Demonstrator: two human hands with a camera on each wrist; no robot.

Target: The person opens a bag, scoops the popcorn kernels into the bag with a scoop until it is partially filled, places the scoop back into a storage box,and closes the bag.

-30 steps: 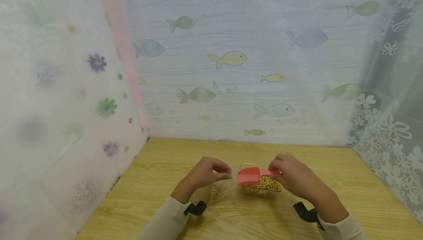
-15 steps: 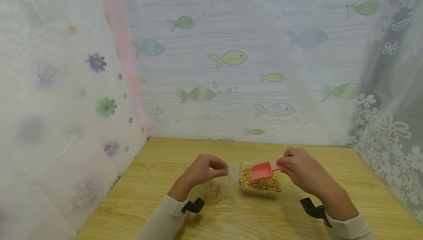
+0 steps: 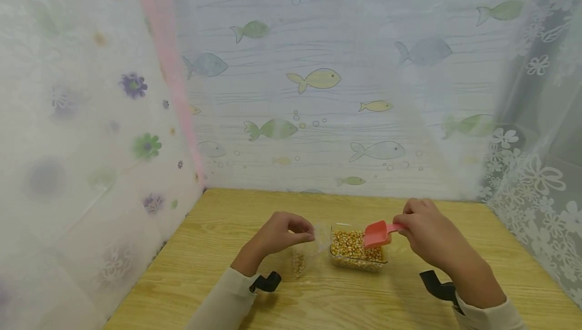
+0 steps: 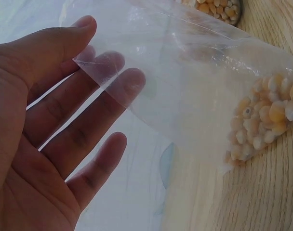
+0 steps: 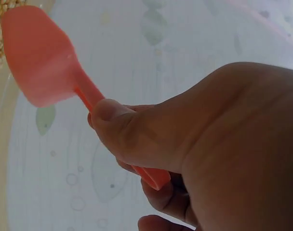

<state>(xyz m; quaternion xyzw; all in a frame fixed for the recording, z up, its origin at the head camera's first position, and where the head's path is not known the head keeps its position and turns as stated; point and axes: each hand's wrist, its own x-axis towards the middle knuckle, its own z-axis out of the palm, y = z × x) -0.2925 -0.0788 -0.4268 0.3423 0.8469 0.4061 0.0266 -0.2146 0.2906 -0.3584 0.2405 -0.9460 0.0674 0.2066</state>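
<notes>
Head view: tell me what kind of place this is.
Probably a small makeshift work booth, not a kitchen: a wooden table boxed in by a fish-print curtain and lace curtain, holding only a container of corn kernels.

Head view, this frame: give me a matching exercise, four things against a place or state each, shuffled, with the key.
Things:
1. pink scoop
2. clear bag
3. clear container
4. wooden table

States:
A. pinched at its top by the left hand
B. filled with corn kernels
C. bears everything
D. gripped by the right hand

Pairs: 1-D, 2-A, 3-B, 4-C
</notes>
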